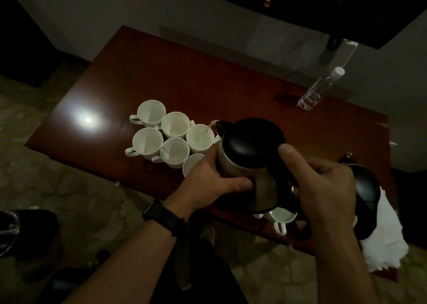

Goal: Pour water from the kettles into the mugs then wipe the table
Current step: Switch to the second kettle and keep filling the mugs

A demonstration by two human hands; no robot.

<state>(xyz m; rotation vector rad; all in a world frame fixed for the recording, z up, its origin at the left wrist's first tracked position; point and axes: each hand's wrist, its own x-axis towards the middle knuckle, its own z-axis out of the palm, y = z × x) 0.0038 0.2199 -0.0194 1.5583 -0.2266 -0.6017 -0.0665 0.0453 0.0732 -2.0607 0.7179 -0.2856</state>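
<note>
Kettle [249,146] — steel, black lid, tilted, a thin stream running into a mug [199,138]. Mugs [175,124] — white, upright, clustered on the red-brown table [184,72]; second kettle [367,188] at far right.

Your reddish worktop [184,72] carries clustered white mugs [175,124]. A clear bottle [316,91] stands far right, a white cloth [390,234] near right.
</note>
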